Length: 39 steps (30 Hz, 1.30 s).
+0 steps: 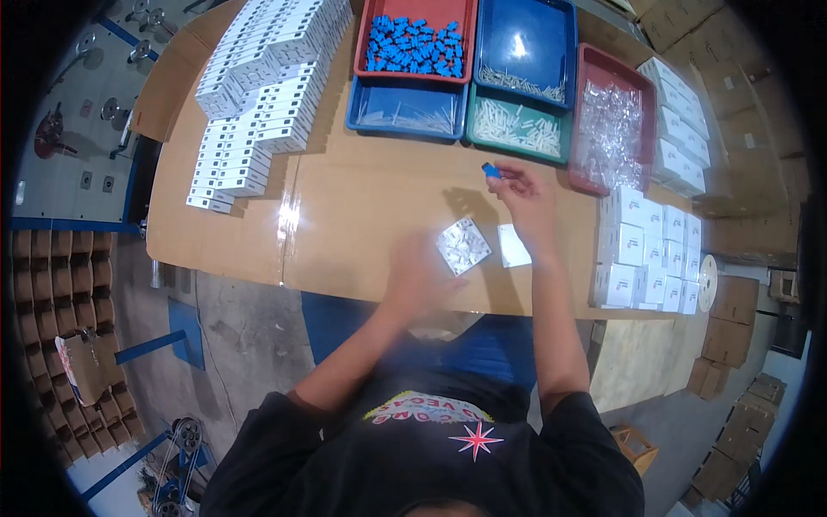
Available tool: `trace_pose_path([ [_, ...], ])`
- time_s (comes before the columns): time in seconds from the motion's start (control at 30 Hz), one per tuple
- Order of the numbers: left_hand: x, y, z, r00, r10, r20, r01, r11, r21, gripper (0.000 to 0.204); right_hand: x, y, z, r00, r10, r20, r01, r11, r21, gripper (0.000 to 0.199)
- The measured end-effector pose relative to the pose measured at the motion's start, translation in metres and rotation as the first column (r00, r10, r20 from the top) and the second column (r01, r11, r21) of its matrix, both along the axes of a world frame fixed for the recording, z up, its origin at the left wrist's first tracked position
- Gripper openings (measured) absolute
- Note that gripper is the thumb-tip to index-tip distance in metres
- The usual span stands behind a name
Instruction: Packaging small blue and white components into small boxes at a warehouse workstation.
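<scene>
My right hand (pixel 525 194) is raised over the table and pinches a small blue plastic piece (pixel 492 171) between thumb and fingertips. Below it lies a small open white box (pixel 463 247) with clear and white pieces inside. A flat white flap or card (pixel 514 245) is at its right, partly behind my right wrist. My left hand (pixel 418 277) is at the left and near side of the open box, smeared by motion. Whether its fingers touch the box is unclear.
Trays line the far side: a red tray (pixel 415 76) of blue pieces, blue trays (pixel 405 131) (pixel 525 39) of thin clear sticks, a green tray (pixel 472 140) of white tubes and a red tray (pixel 588 185) of clear bags. White boxes stand stacked left (pixel 258 112) and right (pixel 642 250).
</scene>
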<state>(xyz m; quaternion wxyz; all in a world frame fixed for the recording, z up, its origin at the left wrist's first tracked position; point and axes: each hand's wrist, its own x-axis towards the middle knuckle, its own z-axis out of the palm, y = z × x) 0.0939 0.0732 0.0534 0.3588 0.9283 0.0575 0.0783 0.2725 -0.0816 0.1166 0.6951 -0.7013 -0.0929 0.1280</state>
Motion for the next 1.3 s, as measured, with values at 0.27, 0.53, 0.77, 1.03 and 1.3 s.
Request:
trace_pose_path([
  [0.27, -0.005, -0.006, -0.002, 0.999, -0.031, 0.044, 0.029, 0.998, 0.058, 0.092, -0.058, -0.029, -0.037, 0.995, 0.018, -0.098, -0.007, 0.994, 0.11, 0.024],
  [0.53, -0.007, -0.001, -0.013, 0.999, -0.02, 0.042, 0.02, 1.0, 0.008, 0.073, -0.068, -0.045, -0.056, 0.972, 0.044, -0.23, -0.029, 0.997, 0.069, 0.025],
  [0.77, -0.002, -0.005, -0.007, 0.999, -0.009, 0.032, 0.008, 0.999, 0.042, 0.077, -0.054, -0.033, -0.056, 0.982, 0.102, -0.156, -0.102, 0.995, 0.008, 0.026],
  [1.03, 0.004, -0.017, -0.014, 0.994, 0.063, 0.085, -0.075, 0.985, 0.154, 0.107, -0.035, -0.023, -0.048, 0.948, 0.305, -0.091, -0.315, 0.94, -0.132, 0.032],
  [1.3, 0.001, -0.023, -0.007, 0.986, 0.145, 0.082, -0.15, 0.987, 0.06, 0.088, -0.053, -0.014, -0.059, 0.922, 0.324, -0.212, -0.345, 0.936, -0.066, 0.025],
])
